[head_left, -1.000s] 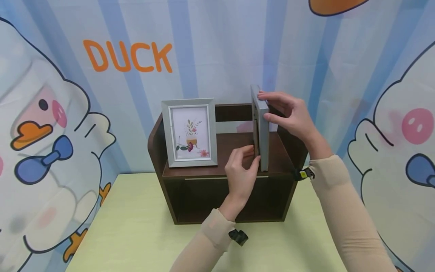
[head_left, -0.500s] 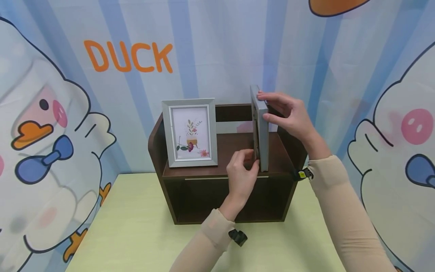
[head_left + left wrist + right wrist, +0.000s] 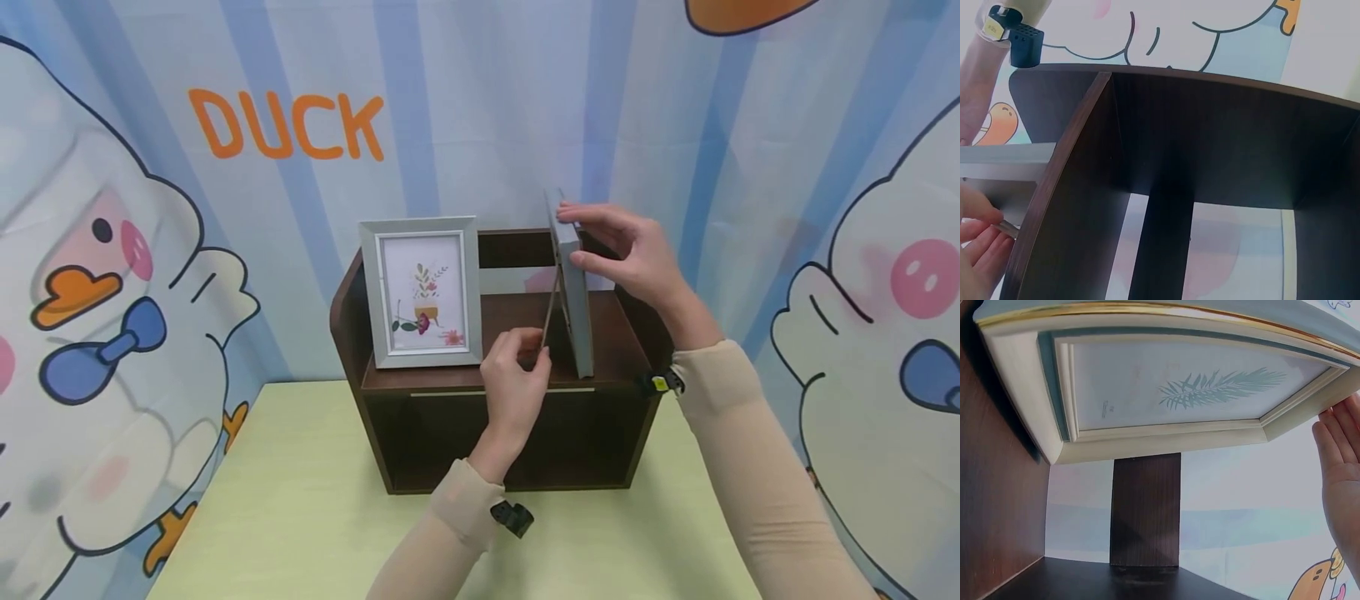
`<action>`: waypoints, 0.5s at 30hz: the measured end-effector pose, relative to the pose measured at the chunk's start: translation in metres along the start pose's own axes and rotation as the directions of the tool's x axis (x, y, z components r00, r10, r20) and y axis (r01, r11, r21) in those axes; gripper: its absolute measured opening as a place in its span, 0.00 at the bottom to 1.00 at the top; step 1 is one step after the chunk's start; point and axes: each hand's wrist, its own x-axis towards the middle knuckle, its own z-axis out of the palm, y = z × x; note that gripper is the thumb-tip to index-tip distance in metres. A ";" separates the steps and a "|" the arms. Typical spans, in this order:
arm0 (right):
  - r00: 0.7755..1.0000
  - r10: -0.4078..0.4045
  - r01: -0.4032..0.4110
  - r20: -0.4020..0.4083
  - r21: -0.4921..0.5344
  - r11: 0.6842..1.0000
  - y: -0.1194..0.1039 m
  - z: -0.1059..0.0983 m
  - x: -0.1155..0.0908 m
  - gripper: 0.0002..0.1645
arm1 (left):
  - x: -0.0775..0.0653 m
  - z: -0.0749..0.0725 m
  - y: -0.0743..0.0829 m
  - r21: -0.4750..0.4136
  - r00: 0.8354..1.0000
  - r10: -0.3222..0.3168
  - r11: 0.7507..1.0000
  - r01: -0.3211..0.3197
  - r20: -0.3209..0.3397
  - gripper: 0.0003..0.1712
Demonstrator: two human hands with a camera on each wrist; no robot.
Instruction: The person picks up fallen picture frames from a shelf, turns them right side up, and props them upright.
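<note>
A grey photo frame (image 3: pixel 576 308) stands edge-on on the right part of the shelf's upper board, leaning slightly left at the top. My right hand (image 3: pixel 628 254) holds its upper edge between thumb and fingers. My left hand (image 3: pixel 513 383) pinches the thin support leg (image 3: pixel 551 308) behind it, swung out to the left of the frame's back. In the right wrist view the frame's front shows a picture of a green feathery leaf (image 3: pixel 1222 389). Left of my hands, a second photo frame (image 3: pixel 426 283) with a potted-plant picture stands upright, facing me.
The dark brown two-tier shelf (image 3: pixel 498 483) stands on a pale yellow-green table (image 3: pixel 300 517), its lower compartment facing me. Its raised side panels flank the frames. Behind hangs a blue striped curtain (image 3: pixel 495 108) with cartoon ducks.
My left hand has moved left, pulling the support leg away from the frame's back. My right hand has shifted slightly left, and the frame's top now tilts left.
</note>
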 end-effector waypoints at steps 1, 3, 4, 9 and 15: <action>1.000 0.001 -0.001 0.003 -0.008 1.000 -0.001 0.001 0.000 0.25 | 0.000 -0.001 -0.001 0.004 1.000 -0.001 1.000 0.001 -0.002 0.08; 1.000 0.003 -0.003 0.008 -0.018 1.000 -0.001 0.003 0.002 0.24 | 0.001 -0.003 -0.003 0.012 1.000 -0.004 1.000 0.004 -0.005 0.07; 1.000 0.004 -0.003 0.011 -0.028 1.000 -0.002 0.004 0.002 0.24 | 0.002 -0.005 -0.003 0.020 1.000 -0.008 1.000 0.008 -0.007 0.07; 1.000 -0.005 0.007 0.029 -0.054 0.999 -0.002 0.008 0.005 0.24 | 0.004 -0.012 -0.007 0.042 0.999 -0.029 0.999 0.029 -0.015 0.07; 0.999 0.000 0.004 0.051 -0.068 0.998 0.000 0.012 0.007 0.25 | 0.008 -0.020 -0.011 0.053 0.999 -0.015 0.998 0.017 -0.039 0.07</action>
